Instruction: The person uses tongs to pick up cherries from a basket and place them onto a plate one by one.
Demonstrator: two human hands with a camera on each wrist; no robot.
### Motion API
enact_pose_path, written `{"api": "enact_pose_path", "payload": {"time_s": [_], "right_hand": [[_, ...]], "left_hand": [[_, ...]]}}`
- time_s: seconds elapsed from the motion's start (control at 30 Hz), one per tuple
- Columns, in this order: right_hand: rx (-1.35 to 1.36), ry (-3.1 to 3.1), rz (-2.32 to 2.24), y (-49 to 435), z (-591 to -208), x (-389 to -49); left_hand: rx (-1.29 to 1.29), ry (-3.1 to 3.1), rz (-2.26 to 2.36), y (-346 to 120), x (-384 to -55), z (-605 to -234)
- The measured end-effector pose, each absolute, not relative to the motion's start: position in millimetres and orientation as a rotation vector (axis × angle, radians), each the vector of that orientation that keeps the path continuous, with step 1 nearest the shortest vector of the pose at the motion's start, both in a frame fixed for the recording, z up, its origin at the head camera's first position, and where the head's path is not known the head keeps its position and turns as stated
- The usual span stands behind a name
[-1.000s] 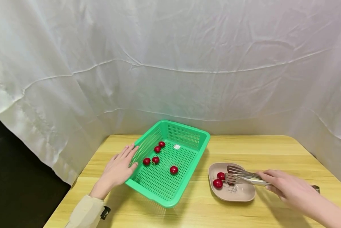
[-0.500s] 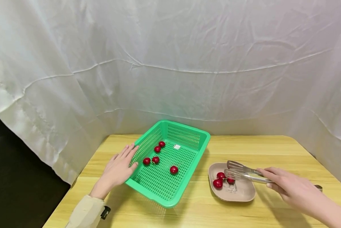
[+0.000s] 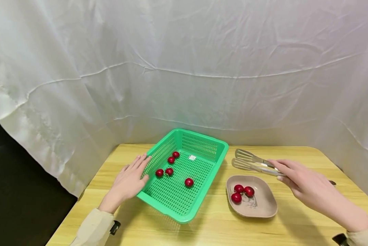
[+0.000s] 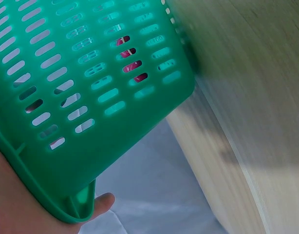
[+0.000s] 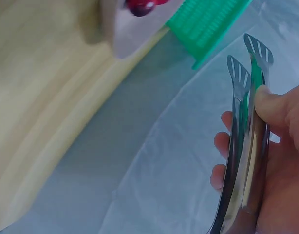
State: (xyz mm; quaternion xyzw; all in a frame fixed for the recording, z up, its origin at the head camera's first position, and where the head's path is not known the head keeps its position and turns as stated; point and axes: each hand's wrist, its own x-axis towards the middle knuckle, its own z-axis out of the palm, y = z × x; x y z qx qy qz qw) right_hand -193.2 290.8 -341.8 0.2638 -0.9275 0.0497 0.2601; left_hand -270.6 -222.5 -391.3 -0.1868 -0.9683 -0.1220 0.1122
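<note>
My left hand (image 3: 127, 181) rests on the left rim of a green perforated basket (image 3: 179, 194), fingers extended. Several red cherries (image 3: 189, 182) lie inside it, two of them by a thin green stem. My right hand (image 3: 308, 188) holds metal tongs (image 3: 245, 165), their slotted ends apart with nothing between them. The tongs hang above and behind a pinkish-beige dish (image 3: 265, 205). Three cherries (image 3: 236, 198) sit together in the left part of that dish. In the right wrist view, the thumb and fingers wrap round the tongs (image 5: 247, 161).
A wooden table (image 3: 208, 229) bears the basket on the left and the dish on the right. White cloth (image 3: 190, 95) hangs behind it and at the sides. A dark surface (image 3: 24, 191) lies beyond the table's left edge.
The tongs moved away from the cherry in the dish, then rose up and back to the left with my right hand. That cherry stays in the dish. My left hand kept its place.
</note>
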Motion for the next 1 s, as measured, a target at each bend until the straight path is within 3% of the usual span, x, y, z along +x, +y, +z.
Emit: {"api": "enact_pose_path", "payload": {"time_s": [0.37, 1.0], "right_hand": [[0.919, -2.507, 0.158, 235.9, -318.8, -228.7], [1.174, -2.527, 0.072, 167.4, -321.6, -269.0]], "left_hand": [[-0.549, -2.842, -0.349, -219.4, -271.3, -387.2], [-0.543, -2.848, -0.36, -220.6, -270.8, -390.5]]}}
